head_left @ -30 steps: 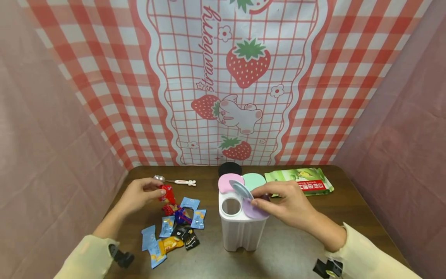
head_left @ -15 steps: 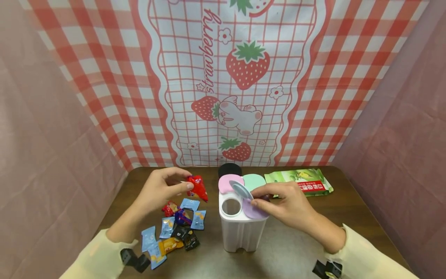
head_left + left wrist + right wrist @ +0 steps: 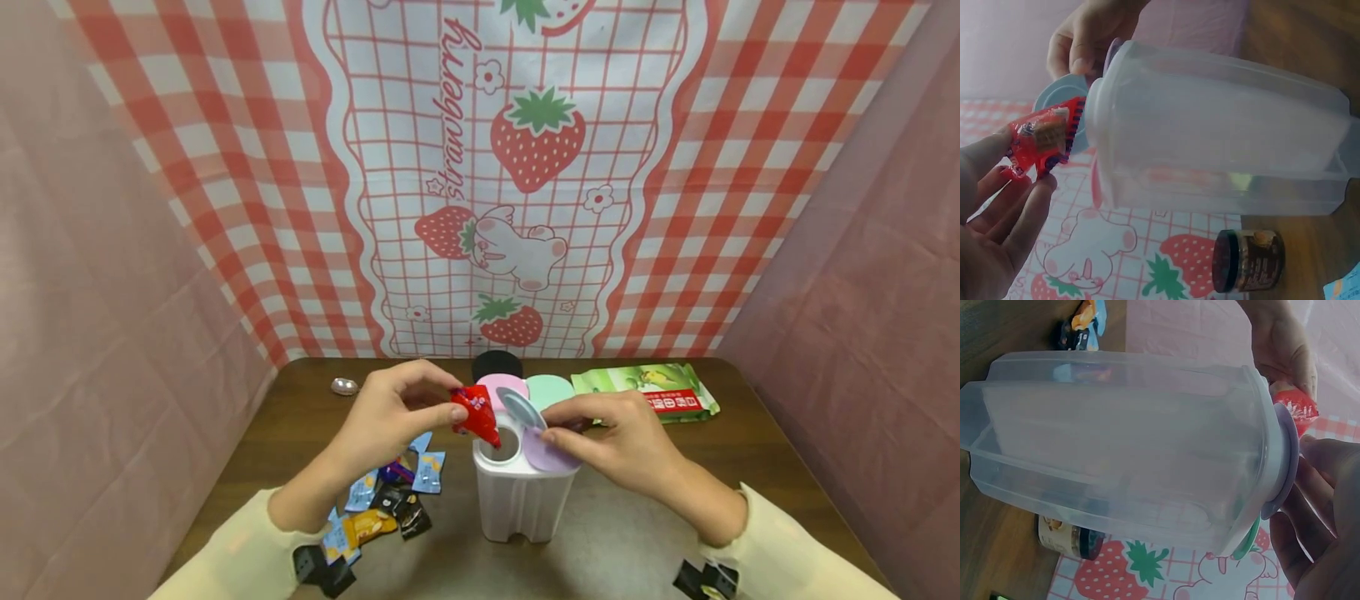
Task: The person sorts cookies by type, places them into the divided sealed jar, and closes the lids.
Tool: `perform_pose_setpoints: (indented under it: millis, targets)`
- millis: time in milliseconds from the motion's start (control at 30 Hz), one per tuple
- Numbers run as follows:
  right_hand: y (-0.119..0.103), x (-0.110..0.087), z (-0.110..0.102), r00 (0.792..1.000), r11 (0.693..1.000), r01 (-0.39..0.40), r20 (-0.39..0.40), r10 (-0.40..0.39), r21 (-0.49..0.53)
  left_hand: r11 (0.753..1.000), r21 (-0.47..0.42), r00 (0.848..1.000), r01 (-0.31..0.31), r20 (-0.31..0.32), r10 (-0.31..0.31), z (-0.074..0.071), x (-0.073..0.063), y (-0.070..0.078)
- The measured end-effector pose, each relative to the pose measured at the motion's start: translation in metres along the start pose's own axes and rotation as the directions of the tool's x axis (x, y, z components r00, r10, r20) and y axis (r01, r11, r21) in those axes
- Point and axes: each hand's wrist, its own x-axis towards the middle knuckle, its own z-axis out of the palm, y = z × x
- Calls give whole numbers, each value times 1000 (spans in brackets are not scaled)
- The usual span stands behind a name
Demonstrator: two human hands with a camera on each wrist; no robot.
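Observation:
My left hand (image 3: 397,412) pinches a red-wrapped candy (image 3: 476,408) between thumb and fingers, its lower tip over the round opening at the front left of a white storage container (image 3: 521,504). Through the wrapper, something brown shows in the left wrist view. My right hand (image 3: 626,429) pinches the blue-grey flip lid (image 3: 522,407) of that opening and keeps it tilted up, the hand just over the lilac lid (image 3: 550,451). Pink (image 3: 501,384) and mint (image 3: 550,389) lids lie flat at the back. The container's sides look translucent in both wrist views.
Left of the container lie blue (image 3: 428,472), orange (image 3: 370,527) and black (image 3: 414,517) candy packets, partly behind my left forearm. A spoon bowl (image 3: 344,386) shows at back left. A black-lidded jar (image 3: 1249,260) stands behind the container; a green packet (image 3: 651,391) lies back right.
My left hand has lifted the red-wrapped candy from beside the other packets and carried it right to the container's opening. My right hand has stayed on the raised lid.

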Motion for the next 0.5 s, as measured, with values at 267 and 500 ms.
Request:
perform_pose_setpoints:
  millis: [267,500]
  targets:
    - [-1,1,0,1000,1000,-3,14,3,16,993,48,994,-109,18,108,17,6,-4]
    - [0,4,2,1000,1000,15,10,-15,-4,971,151,980,-187,98,174,27,8,-3]
